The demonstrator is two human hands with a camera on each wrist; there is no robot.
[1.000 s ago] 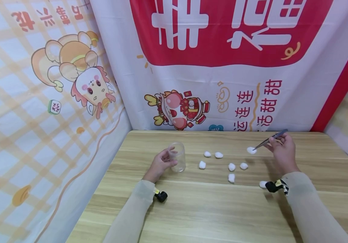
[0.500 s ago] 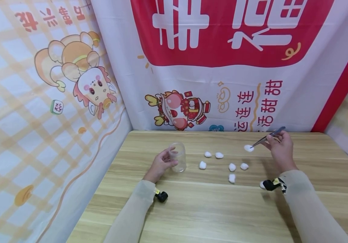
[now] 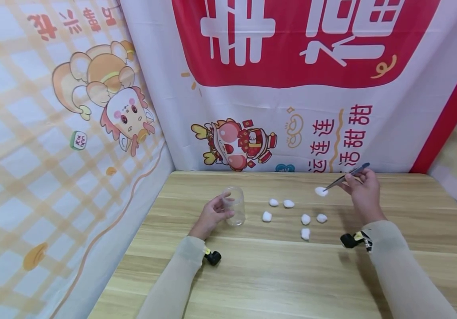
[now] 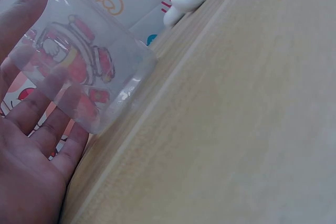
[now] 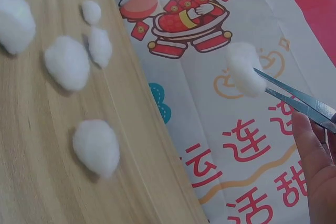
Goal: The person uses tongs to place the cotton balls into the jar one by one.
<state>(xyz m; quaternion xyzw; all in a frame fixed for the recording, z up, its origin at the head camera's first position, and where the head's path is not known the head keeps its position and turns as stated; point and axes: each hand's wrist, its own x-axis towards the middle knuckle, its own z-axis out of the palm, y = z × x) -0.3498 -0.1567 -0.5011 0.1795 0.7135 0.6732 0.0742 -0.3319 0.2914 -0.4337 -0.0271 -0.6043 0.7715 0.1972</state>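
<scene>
My left hand holds a clear plastic cup upright at the left of the table, thumb and fingers around its side. In the left wrist view the cup is see-through, with fingers visible behind it. My right hand grips metal tweezers on the far right. Between the tweezer tips is a white cotton ball, raised above the table in the right wrist view. Several other cotton balls lie between the hands, among them one nearest the cup and one below the tweezers.
The wooden table ends at the back against a printed white and red cloth. A checked cloth hangs along the left side. Small black cameras sit on both wrists.
My right hand has moved left and slightly toward the back, carrying the cotton ball in the tweezers. The left hand and the cup have stayed almost in place.
</scene>
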